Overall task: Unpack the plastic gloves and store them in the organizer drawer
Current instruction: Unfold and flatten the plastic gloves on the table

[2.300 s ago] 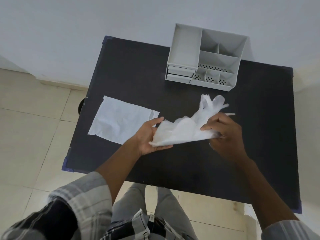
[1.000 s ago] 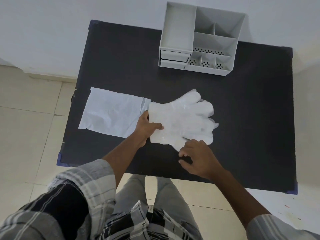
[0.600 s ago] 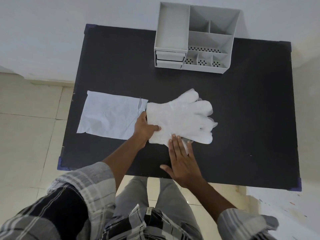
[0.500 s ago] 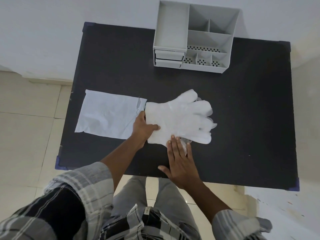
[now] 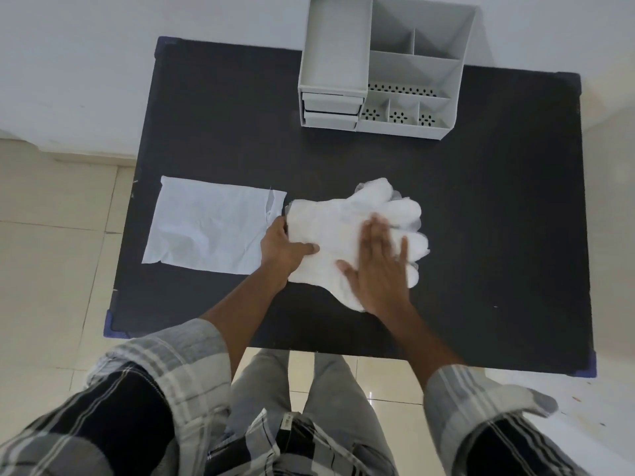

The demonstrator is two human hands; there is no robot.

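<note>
Gloves: flat stack on my desk.
Left hand: I pinch the cuff edge.
Right hand: flat, fingers straight, pressing the stack.
Organizer: drawers closed.

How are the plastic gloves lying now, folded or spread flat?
Spread flat: the plastic gloves show their fingers fanned out on the table.

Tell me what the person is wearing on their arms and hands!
Both hands, left hand and right hand, are bare, with no gloves or rings visible. The arms wear a checked shirt in grey, white and black, its left sleeve and right sleeve pushed up the forearms.
</note>
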